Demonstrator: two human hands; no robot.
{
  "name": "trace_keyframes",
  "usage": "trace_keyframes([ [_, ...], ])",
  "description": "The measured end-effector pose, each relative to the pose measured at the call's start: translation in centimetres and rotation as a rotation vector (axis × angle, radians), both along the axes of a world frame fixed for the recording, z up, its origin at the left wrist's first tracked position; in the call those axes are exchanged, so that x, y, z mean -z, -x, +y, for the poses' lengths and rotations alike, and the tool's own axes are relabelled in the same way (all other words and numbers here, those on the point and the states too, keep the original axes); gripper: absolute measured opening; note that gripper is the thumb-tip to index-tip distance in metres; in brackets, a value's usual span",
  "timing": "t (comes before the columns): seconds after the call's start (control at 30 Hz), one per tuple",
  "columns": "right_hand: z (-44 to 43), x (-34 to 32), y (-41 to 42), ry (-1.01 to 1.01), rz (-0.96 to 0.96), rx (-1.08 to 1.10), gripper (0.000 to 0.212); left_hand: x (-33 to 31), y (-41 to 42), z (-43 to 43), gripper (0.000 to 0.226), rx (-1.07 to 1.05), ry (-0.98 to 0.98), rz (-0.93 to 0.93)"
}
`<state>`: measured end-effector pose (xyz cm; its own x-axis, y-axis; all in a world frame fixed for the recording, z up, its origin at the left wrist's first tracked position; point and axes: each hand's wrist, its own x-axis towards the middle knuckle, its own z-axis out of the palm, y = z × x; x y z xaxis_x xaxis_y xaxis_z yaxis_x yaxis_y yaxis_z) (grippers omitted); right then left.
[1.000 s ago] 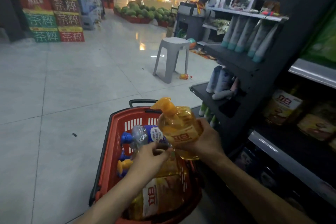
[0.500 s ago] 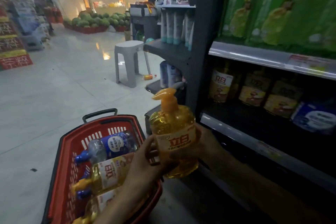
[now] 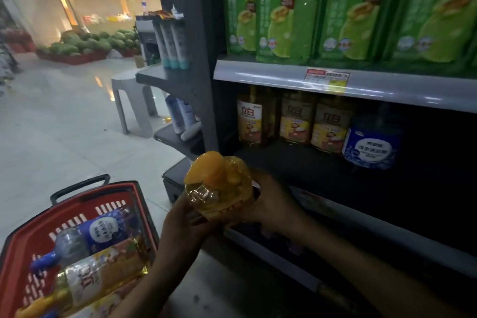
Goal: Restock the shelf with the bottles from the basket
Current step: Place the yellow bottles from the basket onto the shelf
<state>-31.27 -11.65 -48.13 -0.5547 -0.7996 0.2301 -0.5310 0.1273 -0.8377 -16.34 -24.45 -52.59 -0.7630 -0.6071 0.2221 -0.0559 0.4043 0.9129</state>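
Note:
Both hands hold a yellow pump bottle [image 3: 219, 188] in front of the dark middle shelf [image 3: 296, 162]. My left hand [image 3: 183, 222] grips its left side and my right hand [image 3: 273, 201] wraps its right side. The bottle tilts with its orange pump toward me. The red basket [image 3: 23, 245] sits at lower left with a blue-capped bottle [image 3: 85, 240] and a yellow bottle [image 3: 85, 281] lying in it. On the shelf stand three yellow bottles [image 3: 296, 119] and a blue-labelled bottle [image 3: 371, 147].
Green refill packs [image 3: 348, 8] fill the shelf above, behind a grey price rail [image 3: 258, 76]. An end rack [image 3: 178, 80] with white tubes stands to the left, a grey plastic stool [image 3: 134, 108] behind it. Tiled floor and a pile of watermelons [image 3: 87, 42] lie farther back.
The view has swung right from the basket to the shelf. The yellow bottle has come up out of the basket area toward the middle shelf and now tilts, pump toward me.

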Motion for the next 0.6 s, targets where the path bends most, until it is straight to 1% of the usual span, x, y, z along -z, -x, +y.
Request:
trace_keyframes([
  [0.03, 0.1, -0.4, 0.4, -0.01, 0.03, 0.014, 0.076, -0.3, 0.7, -0.1, 0.046, -0.026, 0.021, 0.016],
  [0.1, 0.2, -0.7, 1.5, -0.091, 0.078, 0.021, 0.077, -1.3, 2.0, -0.1, 0.043, -0.073, 0.117, 0.058],
  [0.13, 0.3, -0.4, 2.1, -0.109, 0.063, 0.044, 0.076, -1.7, 3.0, -0.3, 0.043, -0.074, 0.179, 0.048],
  [0.2, 0.5, 0.4, 3.4, -0.007, -0.031, 0.139, 0.067, -2.1, 5.1, -1.1, 0.043, -0.066, 0.253, 0.018],
  [0.27, 0.5, 1.3, 4.8, 0.077, -0.08, 0.224, 0.056, -2.7, 7.3, -1.5, 0.05, -0.053, 0.322, -0.01],
  [0.3, 0.4, 1.5, 5.5, 0.104, -0.093, 0.259, 0.056, -2.9, 8.4, -1.8, 0.055, -0.043, 0.356, -0.011],
  [0.37, 0.0, 1.6, 6.9, 0.175, -0.139, 0.338, 0.063, -3.1, 10.7, -2.2, 0.061, -0.022, 0.408, 0.001],
  [0.43, -0.3, 1.8, 8.7, 0.273, -0.209, 0.382, 0.055, -3.3, 12.9, -2.2, 0.064, -0.001, 0.443, 0.018],
  [0.5, -0.5, 2.3, 10.3, 0.352, -0.268, 0.424, 0.055, -3.5, 15.2, -2.1, 0.057, 0.028, 0.48, 0.05],
  [0.6, -1.2, 3.1, 12.9, 0.422, -0.306, 0.512, 0.066, -3.6, 18.4, -2.2, 0.044, 0.046, 0.438, 0.099],
])
